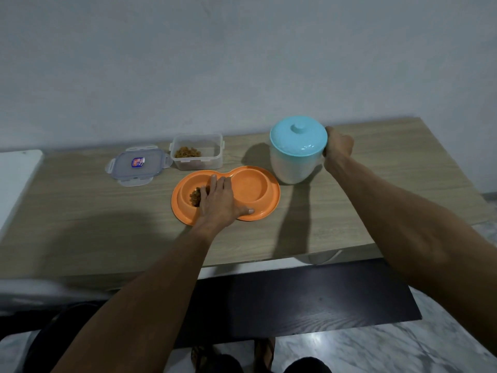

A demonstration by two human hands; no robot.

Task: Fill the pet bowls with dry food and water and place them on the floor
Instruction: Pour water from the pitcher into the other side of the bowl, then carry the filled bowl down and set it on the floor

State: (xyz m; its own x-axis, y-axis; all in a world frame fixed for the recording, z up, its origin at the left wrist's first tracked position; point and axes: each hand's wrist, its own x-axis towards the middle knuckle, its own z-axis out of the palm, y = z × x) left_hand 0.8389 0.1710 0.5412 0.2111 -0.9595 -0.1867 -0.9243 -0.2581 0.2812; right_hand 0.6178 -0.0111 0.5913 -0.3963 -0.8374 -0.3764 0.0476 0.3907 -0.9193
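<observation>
Orange double pet bowl (272,195) sits mid-table on wooden table (376,184), small heap of dry food (194,198) in left well. My left hand (219,200) lies flat across bowl, fingers straight, thumb on near rim. My right hand (337,146) curls tight at side of white jug (291,165), turquoise lid (298,138) on, standing just right of bowl. Behind bowl: clear food tub (199,164), part-filled, its snap lid (137,164) lying beside it.

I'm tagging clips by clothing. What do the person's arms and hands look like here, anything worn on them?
The left forearm and right forearm are bare up to the frame edge: no sleeves, watch or bands. The left hand wears no glove or ring; the right hand is gloveless too, its fingers hidden behind the jug.
</observation>
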